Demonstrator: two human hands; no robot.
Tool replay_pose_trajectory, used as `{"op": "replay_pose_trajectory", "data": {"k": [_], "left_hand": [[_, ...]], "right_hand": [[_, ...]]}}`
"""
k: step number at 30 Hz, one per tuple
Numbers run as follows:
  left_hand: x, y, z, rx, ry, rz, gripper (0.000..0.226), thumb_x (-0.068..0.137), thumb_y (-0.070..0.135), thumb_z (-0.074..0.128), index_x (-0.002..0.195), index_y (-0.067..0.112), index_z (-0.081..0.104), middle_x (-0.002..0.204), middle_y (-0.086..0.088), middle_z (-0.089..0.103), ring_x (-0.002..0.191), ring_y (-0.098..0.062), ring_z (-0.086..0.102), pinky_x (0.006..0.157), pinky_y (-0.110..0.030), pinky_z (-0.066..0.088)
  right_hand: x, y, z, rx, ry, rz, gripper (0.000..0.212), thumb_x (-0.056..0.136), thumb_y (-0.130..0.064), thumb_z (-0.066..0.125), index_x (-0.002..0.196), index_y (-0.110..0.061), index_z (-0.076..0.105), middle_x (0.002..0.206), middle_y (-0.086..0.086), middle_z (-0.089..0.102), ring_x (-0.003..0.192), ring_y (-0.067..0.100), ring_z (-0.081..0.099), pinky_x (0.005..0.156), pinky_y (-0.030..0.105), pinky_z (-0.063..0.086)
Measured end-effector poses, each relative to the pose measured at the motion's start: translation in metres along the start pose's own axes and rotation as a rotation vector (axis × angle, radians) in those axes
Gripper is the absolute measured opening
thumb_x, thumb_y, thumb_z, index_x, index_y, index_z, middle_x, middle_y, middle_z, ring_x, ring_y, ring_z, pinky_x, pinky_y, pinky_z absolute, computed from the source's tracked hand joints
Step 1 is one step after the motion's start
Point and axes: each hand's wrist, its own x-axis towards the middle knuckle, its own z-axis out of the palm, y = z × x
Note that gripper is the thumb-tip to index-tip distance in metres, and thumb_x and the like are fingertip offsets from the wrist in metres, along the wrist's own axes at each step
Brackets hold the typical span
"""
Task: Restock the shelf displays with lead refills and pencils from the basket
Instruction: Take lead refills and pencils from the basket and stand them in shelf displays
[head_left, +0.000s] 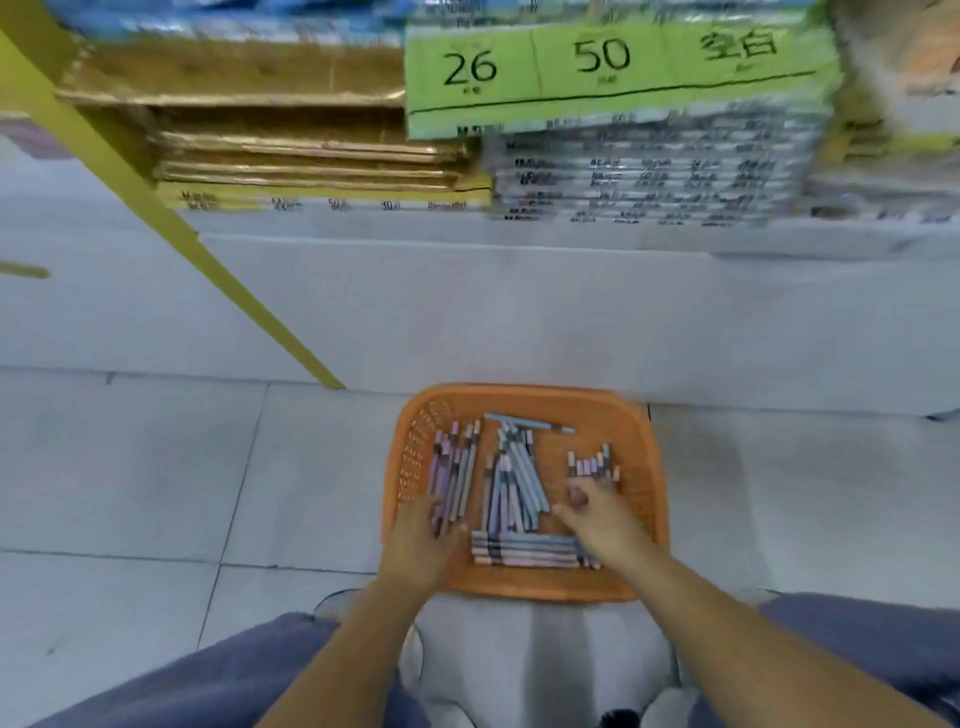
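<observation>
An orange plastic basket (524, 397) sits on the floor in front of me, holding several purple and blue-grey pencils in loose bunches. My left hand (422, 538) is at the basket's left side, its fingers curled round the near ends of the left bunch of pencils (453, 470). My right hand (597, 514) reaches over the right side, fingers bent down onto the short bunch of pencils (592, 465) there; the grip itself is blurred. A middle bunch (514, 478) and a crosswise bunch (524, 552) lie untouched.
Behind the basket runs a low white shelf base (519, 312) with a slanted yellow post (171, 218). Above are stacked gold card sheets (291, 156), wrapped paper packs (644, 176) and a green pack marked 26 and 50 (613, 67). My knees frame the bottom.
</observation>
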Motion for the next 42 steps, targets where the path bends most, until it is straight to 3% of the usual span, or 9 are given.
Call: {"op": "replay_pose_trajectory", "data": {"k": [6, 10, 17, 19, 22, 24, 31, 37, 42], "left_hand": [[0.027, -0.013, 0.011, -0.024, -0.023, -0.05, 0.045, 0.091, 0.025, 0.07, 0.133, 0.016, 0.058, 0.127, 0.0, 0.066, 0.105, -0.008, 0.057, 0.093, -0.023, 0.044], [0.046, -0.014, 0.02, -0.078, -0.149, -0.082, 0.049, 0.094, 0.025, 0.067, 0.141, 0.018, 0.052, 0.13, 0.0, 0.063, 0.103, -0.007, 0.057, 0.09, -0.021, 0.044], [0.07, -0.003, 0.049, -0.188, -0.193, -0.109, 0.049, 0.097, 0.017, 0.064, 0.143, 0.014, 0.05, 0.111, 0.006, 0.062, 0.104, -0.009, 0.058, 0.086, -0.013, 0.046], [0.075, 0.001, 0.055, -0.211, -0.182, -0.142, 0.05, 0.096, 0.023, 0.066, 0.143, 0.015, 0.05, 0.106, 0.008, 0.059, 0.099, -0.008, 0.058, 0.084, -0.019, 0.048], [0.081, 0.002, 0.063, -0.235, -0.171, -0.162, 0.039, 0.097, 0.026, 0.064, 0.135, 0.019, 0.057, 0.095, 0.018, 0.056, 0.082, 0.001, 0.054, 0.064, -0.009, 0.041], [0.082, 0.002, 0.064, -0.236, -0.142, -0.154, 0.03, 0.098, 0.024, 0.063, 0.127, 0.019, 0.061, 0.099, 0.014, 0.061, 0.086, -0.004, 0.06, 0.06, -0.006, 0.039], [0.077, 0.001, 0.065, -0.484, -0.175, -0.223, 0.031, 0.1, 0.02, 0.059, 0.131, 0.017, 0.062, 0.123, -0.001, 0.069, 0.109, -0.016, 0.064, 0.091, -0.03, 0.054], [0.068, 0.013, 0.055, -0.869, -0.316, -0.304, 0.021, 0.102, 0.014, 0.055, 0.12, 0.014, 0.066, 0.114, -0.008, 0.074, 0.106, -0.024, 0.069, 0.093, -0.043, 0.056], [0.055, 0.039, 0.039, -0.897, -0.322, -0.222, 0.022, 0.104, 0.016, 0.052, 0.12, 0.014, 0.066, 0.115, -0.01, 0.074, 0.108, -0.027, 0.069, 0.09, -0.043, 0.058]], "right_hand": [[0.053, -0.031, 0.036, -0.08, 0.087, 0.005, 0.071, 0.086, -0.044, 0.07, 0.142, -0.014, 0.039, 0.138, 0.009, 0.051, 0.121, 0.029, 0.052, 0.098, 0.039, 0.045], [0.066, -0.026, 0.052, -0.108, 0.114, 0.078, 0.077, 0.082, -0.042, 0.074, 0.142, -0.01, 0.037, 0.134, 0.011, 0.055, 0.116, 0.031, 0.057, 0.091, 0.039, 0.047], [0.081, -0.012, 0.037, -0.049, -0.033, 0.14, 0.068, 0.087, -0.036, 0.071, 0.143, -0.013, 0.04, 0.134, 0.008, 0.056, 0.11, 0.027, 0.059, 0.073, 0.029, 0.042], [0.081, -0.013, 0.034, -0.03, -0.083, 0.147, 0.067, 0.087, -0.036, 0.071, 0.142, -0.014, 0.041, 0.136, 0.007, 0.053, 0.113, 0.028, 0.057, 0.076, 0.03, 0.04], [0.077, -0.017, 0.037, 0.14, -0.183, 0.135, 0.055, 0.088, -0.03, 0.07, 0.136, -0.014, 0.048, 0.134, 0.006, 0.056, 0.113, 0.025, 0.057, 0.085, 0.033, 0.043], [0.073, -0.019, 0.041, 0.282, -0.225, 0.115, 0.039, 0.089, -0.025, 0.07, 0.125, -0.018, 0.056, 0.126, 0.003, 0.062, 0.102, 0.018, 0.06, 0.083, 0.031, 0.046], [0.058, -0.017, 0.043, 0.486, -0.217, 0.065, 0.03, 0.091, -0.023, 0.067, 0.12, -0.027, 0.062, 0.118, -0.006, 0.067, 0.108, 0.014, 0.061, 0.085, 0.028, 0.046], [0.045, -0.026, 0.026, 0.446, -0.239, -0.033, 0.031, 0.091, -0.024, 0.066, 0.122, -0.028, 0.06, 0.119, -0.004, 0.067, 0.11, 0.014, 0.062, 0.102, 0.039, 0.047], [0.024, -0.046, 0.0, 0.424, -0.179, -0.141, 0.038, 0.09, -0.03, 0.067, 0.128, -0.029, 0.059, 0.124, -0.009, 0.064, 0.114, 0.012, 0.059, 0.103, 0.036, 0.045]]}}
